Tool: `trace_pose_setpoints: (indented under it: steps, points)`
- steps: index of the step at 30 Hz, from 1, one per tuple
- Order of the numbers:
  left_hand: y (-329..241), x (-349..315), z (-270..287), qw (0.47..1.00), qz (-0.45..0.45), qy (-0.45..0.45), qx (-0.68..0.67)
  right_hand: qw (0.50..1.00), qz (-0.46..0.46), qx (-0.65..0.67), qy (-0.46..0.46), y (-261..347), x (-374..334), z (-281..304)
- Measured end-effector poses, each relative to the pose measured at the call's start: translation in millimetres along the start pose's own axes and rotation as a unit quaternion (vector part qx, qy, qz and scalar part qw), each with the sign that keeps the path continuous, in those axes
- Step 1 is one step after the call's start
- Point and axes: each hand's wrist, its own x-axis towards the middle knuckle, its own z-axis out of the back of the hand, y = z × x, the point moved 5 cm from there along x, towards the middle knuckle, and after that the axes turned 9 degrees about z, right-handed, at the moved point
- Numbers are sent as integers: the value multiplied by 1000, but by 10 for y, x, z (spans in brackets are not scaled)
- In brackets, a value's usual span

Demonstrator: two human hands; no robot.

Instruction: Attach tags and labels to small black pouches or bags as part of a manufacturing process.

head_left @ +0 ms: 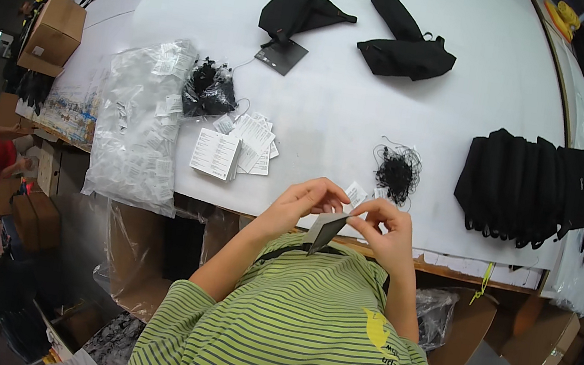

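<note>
Close in front of my body, a dark grey hang tag [328, 229] hangs tilted between my hands, over the table's near edge. My right hand [385, 227] pinches its upper right corner between thumb and fingers. Beside the tag's top, my left hand [302, 203] has its fingers curled together at the fingertips; what they grip is too small to make out. Small white labels [356, 194] show just beyond my fingertips. A tangle of thin black strings [397, 174] lies past my right hand. Left of it is a stack of white printed cards [217, 154] beside loose white slips [253, 139].
Black pouches [407, 56] lie at the far side, one black bag [294, 15] with a dark tag [281, 55]. Several black bags [521, 188] are lined up at right. Clear plastic packs [141, 122] and a bag of black bits [209, 88] lie left. Cardboard boxes [464, 333] stand below.
</note>
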Motion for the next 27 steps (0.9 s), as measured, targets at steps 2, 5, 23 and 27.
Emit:
trace_pose_setpoints:
  steps: [2,5,23,27]
  points:
    - [-32,33,1,998,-13,-17,54,1000,2,-4,8,-43,25,-13]
    - [18,61,-33,997,13,22,68,998,-47,-7,49,-117,55,-37]
    - [25,263,-71,987,14,-5,162,947,-129,289,-57,-488,83,-57]
    - [71,215,-153,978,-31,-23,206,866,-142,440,-189,-589,189,-24]
